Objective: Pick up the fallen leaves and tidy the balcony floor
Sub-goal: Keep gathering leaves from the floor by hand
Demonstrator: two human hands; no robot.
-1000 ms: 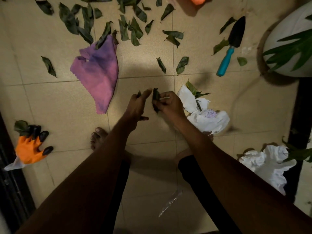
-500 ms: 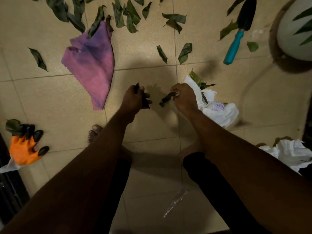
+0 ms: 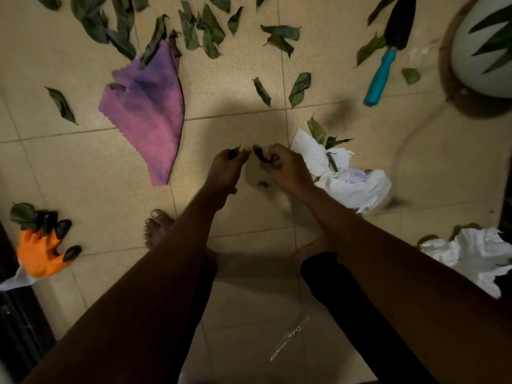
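Note:
Several dark green fallen leaves lie scattered over the beige tiled floor at the top of the head view, and two more leaves lie nearer the middle. My left hand pinches a small dark leaf piece at its fingertips. My right hand grips a crumpled leaf just right of the left hand. A small leaf bit lies on the floor between the hands. A crumpled white bag with a few leaves in it lies right beside my right hand.
A purple cloth lies to the upper left. A teal-handled trowel and a white plant pot are at upper right. An orange glove lies at far left, more white paper at right, and my bare foot below.
The hands, apart half a second ago, have come closer together; the right hand now holds its leaf crumpled rather than stretched out. The view has shifted slightly.

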